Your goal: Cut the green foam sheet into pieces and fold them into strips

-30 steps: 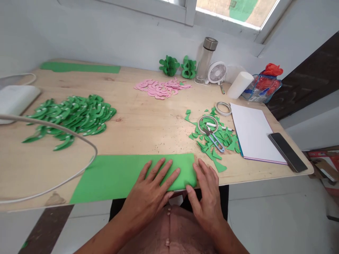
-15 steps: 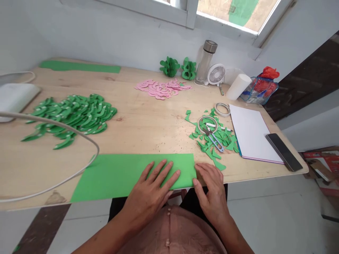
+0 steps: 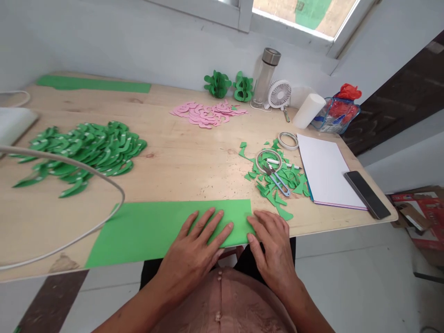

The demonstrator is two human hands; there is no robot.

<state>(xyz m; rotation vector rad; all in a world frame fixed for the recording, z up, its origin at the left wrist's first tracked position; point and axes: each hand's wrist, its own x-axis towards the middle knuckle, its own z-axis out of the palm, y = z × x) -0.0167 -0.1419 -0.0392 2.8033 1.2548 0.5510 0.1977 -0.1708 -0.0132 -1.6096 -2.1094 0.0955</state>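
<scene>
A long strip of bright green paper (image 3: 145, 231) lies along the table's front edge. My left hand (image 3: 199, 238) rests flat on its right part, fingers spread. At the strip's right end is my right hand (image 3: 271, 240), its fingertips touching the short edge and the thumb near the front corner. The fingers of that hand are loosely bent and apart, and nothing is gripped in them. Just beyond it lie green paper scraps (image 3: 286, 178), with blue-handled thread snips (image 3: 277, 180), a white pen (image 3: 289, 165) and a tape roll (image 3: 268, 161) on top.
Cut green pieces (image 3: 90, 148) are heaped at left, behind a white cable (image 3: 120, 185). Pink cutouts (image 3: 208, 114), two green paper shapes (image 3: 217, 84), a glass bottle (image 3: 264, 78) and a small fan (image 3: 279, 94) stand farther back. White sheets (image 3: 328, 171) and a phone (image 3: 367, 194) lie right.
The view has shifted slightly, so the table's things appear a little farther left. Both hands keep almost the same place on the green paper.
</scene>
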